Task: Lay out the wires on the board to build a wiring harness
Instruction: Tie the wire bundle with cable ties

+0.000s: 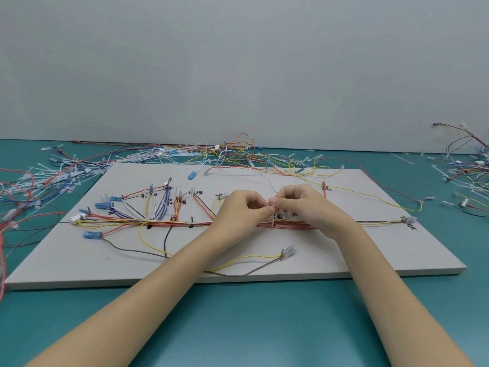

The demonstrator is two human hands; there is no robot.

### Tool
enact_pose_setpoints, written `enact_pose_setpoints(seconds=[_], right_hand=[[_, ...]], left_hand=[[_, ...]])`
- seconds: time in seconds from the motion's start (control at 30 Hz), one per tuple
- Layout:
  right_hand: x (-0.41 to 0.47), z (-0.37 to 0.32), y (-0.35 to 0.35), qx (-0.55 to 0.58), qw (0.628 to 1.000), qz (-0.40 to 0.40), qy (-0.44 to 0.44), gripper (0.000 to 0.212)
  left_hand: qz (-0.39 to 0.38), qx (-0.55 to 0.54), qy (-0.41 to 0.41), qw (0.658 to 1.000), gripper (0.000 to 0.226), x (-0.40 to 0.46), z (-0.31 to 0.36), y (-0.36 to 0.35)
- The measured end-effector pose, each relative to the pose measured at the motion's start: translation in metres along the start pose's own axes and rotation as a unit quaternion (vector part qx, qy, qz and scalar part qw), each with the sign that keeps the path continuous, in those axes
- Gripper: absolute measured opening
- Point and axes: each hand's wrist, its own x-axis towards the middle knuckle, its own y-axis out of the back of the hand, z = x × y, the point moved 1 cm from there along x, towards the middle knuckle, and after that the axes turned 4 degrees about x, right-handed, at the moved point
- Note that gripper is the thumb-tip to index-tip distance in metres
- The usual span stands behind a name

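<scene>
Hands, left hand and right hand, pinch cable tie over wire bundle.

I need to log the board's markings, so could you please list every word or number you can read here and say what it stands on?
No text is surely readable.
Handwritten black marks on the board, beside the wire ends: too small and blurred.
One beside the red terminal: perhaps "红", uncertain.
No brands, numbers or signs elsewhere.

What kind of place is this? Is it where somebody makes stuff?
Probably a workbench for making wiring harnesses by hand. A grey board with handwritten marks holds a bundle of coloured wires. Loose wires and white cable ties lie heaped on the teal table around it.
</scene>
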Motion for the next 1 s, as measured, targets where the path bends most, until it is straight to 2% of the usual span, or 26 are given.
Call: enact_pose_setpoints(seconds=[0.17, 0.47, 0.67, 1.0], right_hand=[[0.0008, -0.0005, 0.0, 0.035, 0.999, 0.008, 0.003, 0.016], [0.0009, -0.0011, -0.0018, 0.025, 0.999, -0.001, 0.032, 0.019], [0.0009, -0.0018, -0.0026, 0.035, 0.999, -0.011, 0.02, 0.019], [0.0039, 0.0035, -0.0048, -0.02, 0.999, 0.014, 0.023, 0.022]], left_hand=[[0.002, -0.01, 0.012, 1.0, 0.018, -0.0003, 0.0009, 0.0029], [-0.007, -0.012, 0.023, 1.0, 0.019, -0.0018, 0.0029, 0.005], [-0.016, -0.015, 0.017, 1.0, 0.017, -0.0029, 0.0048, 0.0048], [0.008, -0.006, 0.008, 1.0, 0.014, -0.004, 0.0052, 0.0035]])
